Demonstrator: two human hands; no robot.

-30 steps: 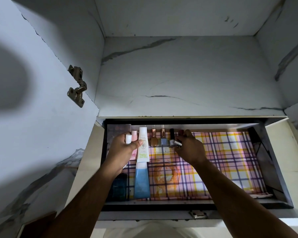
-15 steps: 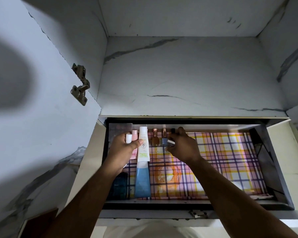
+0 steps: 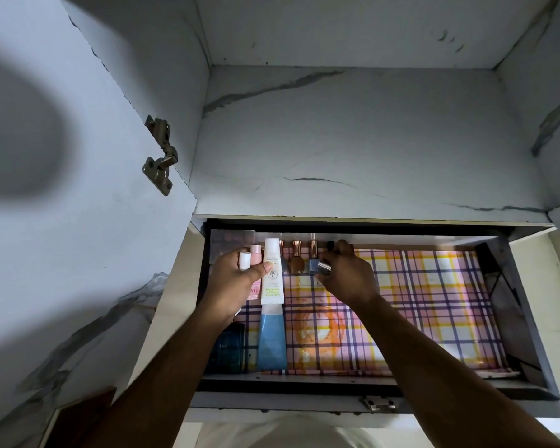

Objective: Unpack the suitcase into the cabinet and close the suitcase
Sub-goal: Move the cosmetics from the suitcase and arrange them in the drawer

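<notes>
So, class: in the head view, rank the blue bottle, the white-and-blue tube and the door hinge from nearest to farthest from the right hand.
1. Blue bottle: touching the right hand, on its left side.
2. White-and-blue tube: further left, beside the left hand.
3. Door hinge: far upper left, on the door.

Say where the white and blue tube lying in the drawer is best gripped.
Grip the white and blue tube across its narrow white upper half, coming from above with fingers on its long sides. It lies flat on the plaid liner, cap toward the back, items crowding its left.
</notes>
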